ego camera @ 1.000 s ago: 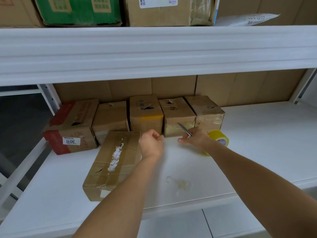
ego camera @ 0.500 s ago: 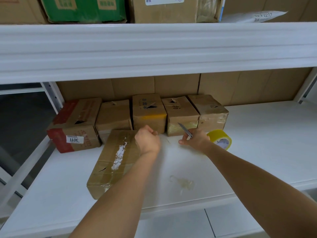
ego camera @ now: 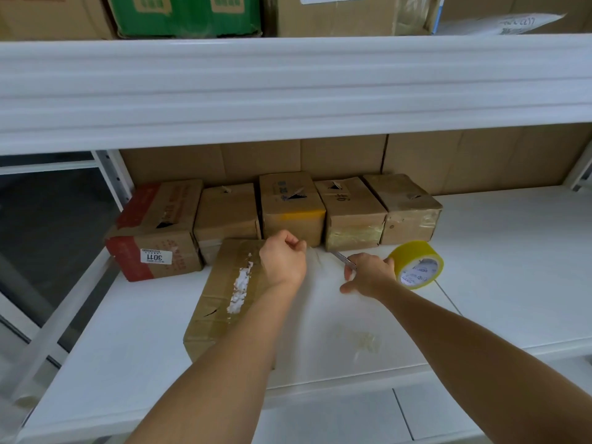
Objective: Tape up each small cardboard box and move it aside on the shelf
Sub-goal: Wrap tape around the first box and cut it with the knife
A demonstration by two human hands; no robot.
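Cardboard box (ego camera: pixel 224 299) lying flat at the front of the white shelf (ego camera: pixel 512 283), long side running away from the viewer, just in front of the row of five small boxes (ego camera: pixel 320 213) against the back wall. Top glossy with brown tape, a torn white strip of label residue down the middle, a small tear near the front left. Probably light and fairly stiff, though worn and dented, so likely to give under a hard squeeze; taped faces probably slippery. Best taken by the two long sides or the far and near ends, with flat palms, not by the torn seam.

Left hand (ego camera: pixel 283 262) above the box's far right corner, fingers curled, apparently pinching the end of a clear tape strip; strip itself barely visible, so not certain. Right hand (ego camera: pixel 368 275) on the shelf just beside it, fingers curled round a thin metal blade or cutter (ego camera: pixel 342 258), touching a yellow tape roll (ego camera: pixel 418 269) that stands on edge on its right.

Readable writing: "3011" upside down on a white sticker on the red-banded box (ego camera: pixel 153 232) at the row's left end. Handwritten marks on the fourth box unclear. Print on the roll's core too small. Green box (ego camera: pixel 185 14) and further cartons on the upper shelf, labels illegible.
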